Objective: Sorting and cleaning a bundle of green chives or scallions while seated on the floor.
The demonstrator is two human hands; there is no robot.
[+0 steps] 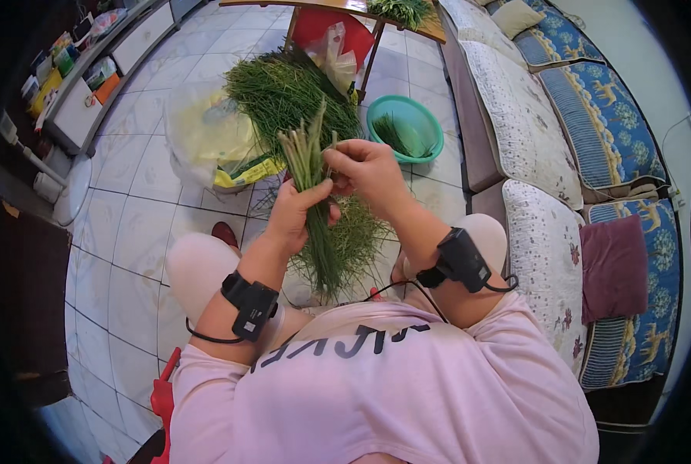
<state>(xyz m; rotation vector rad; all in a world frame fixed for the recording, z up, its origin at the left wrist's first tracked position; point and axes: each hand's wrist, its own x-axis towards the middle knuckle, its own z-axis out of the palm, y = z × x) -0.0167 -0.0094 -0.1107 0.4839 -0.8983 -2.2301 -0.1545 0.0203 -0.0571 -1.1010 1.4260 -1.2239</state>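
A bundle of thin green stalks [316, 223] with pale ends pointing up is gripped by my left hand [299, 214]. Just right of those ends, my right hand [360, 171] pinches a pale stalk between thumb and fingers. Beyond both hands lies a large heap of similar greens [290, 87]. More loose, thin greens [357, 232] are scattered on the floor below my hands, between my knees. A green plastic basin [432, 130] to the right holds a small bunch of greens [392, 133].
A clear plastic bag [206, 133] lies left of the heap. Behind it stand a red chair [313, 29] and a wooden table [345, 7] with more greens [400, 10]. A covered sofa [514, 116] runs along the right, a drawer cabinet [78, 116] along the left.
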